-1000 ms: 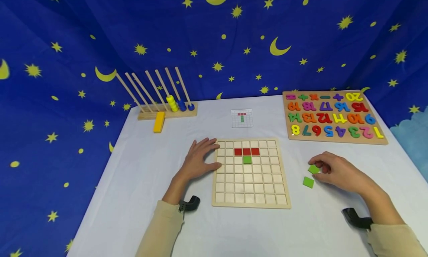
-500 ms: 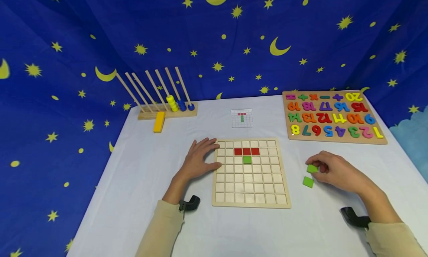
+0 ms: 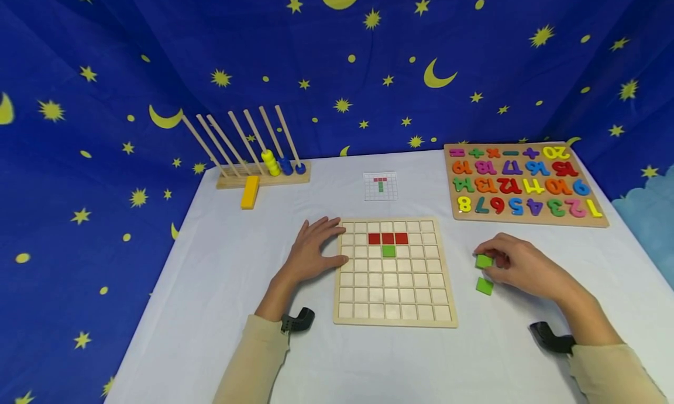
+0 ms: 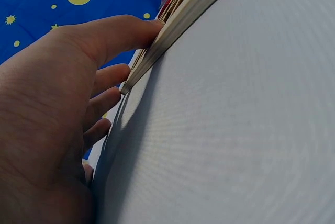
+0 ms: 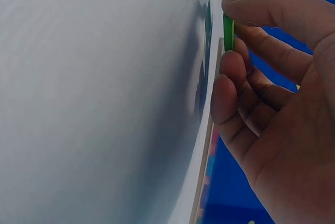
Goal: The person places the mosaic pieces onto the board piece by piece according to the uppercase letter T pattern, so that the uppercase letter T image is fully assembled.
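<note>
My right hand pinches a green square tile between thumb and fingers, to the right of the wooden grid board. In the right wrist view the pinched tile shows edge-on, raised off the cloth. A second green tile lies on the table just below that hand. My left hand rests at the board's left edge, thumb and fingertips spread along its rim; the left wrist view shows the thumb on the frame. Three red tiles form a row on the board, with one green tile under the middle one.
Behind the board lies a small pattern card with a red and green T. A wooden number puzzle lies at the back right. At the back left stands a peg abacus, a yellow block in front of it.
My right hand has moved a little left and away from me, carrying the pinched green tile toward the board. The left hand and the board have stayed put.
</note>
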`<action>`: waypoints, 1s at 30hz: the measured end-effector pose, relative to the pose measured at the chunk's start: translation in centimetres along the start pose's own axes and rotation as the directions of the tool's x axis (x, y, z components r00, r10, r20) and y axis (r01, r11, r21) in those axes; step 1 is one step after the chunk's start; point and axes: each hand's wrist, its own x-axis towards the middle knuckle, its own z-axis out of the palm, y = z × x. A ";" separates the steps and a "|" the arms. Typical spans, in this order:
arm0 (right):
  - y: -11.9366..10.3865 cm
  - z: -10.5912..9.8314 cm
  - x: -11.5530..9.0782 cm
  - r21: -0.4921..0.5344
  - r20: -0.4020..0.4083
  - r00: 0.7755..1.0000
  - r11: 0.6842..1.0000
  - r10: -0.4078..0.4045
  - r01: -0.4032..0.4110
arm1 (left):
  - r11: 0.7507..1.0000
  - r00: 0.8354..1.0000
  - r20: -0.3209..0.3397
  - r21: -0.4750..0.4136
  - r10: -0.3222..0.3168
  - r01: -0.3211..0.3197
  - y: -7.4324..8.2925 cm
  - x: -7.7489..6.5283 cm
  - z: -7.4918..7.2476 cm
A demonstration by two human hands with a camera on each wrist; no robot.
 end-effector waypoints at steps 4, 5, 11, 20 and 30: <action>-0.2 0.1 0.2 -0.003 -0.001 1.000 1.000 -0.008 0.008 | 1.000 1.000 -0.001 -0.007 0.003 -0.003 0.0 0.0 0.0; -0.2 0.2 0.2 -0.004 -0.002 1.000 1.000 -0.011 0.011 | 1.000 1.000 -0.001 -0.009 0.004 -0.004 0.0 0.0 0.0; -0.5 0.3 0.6 -0.005 -0.028 0.999 0.999 -0.033 0.032 | 1.000 1.000 -0.003 -0.011 0.007 -0.007 0.0 0.1 -0.1; -1.0 0.5 1.1 -0.012 -0.038 0.998 0.999 -0.046 0.046 | 1.000 1.000 0.005 -0.012 -0.004 0.004 0.0 0.0 0.0; -1.4 0.9 1.4 -0.007 -0.037 0.997 0.997 -0.071 0.071 | 1.000 1.000 0.010 -0.009 -0.011 0.011 -0.2 -0.1 0.1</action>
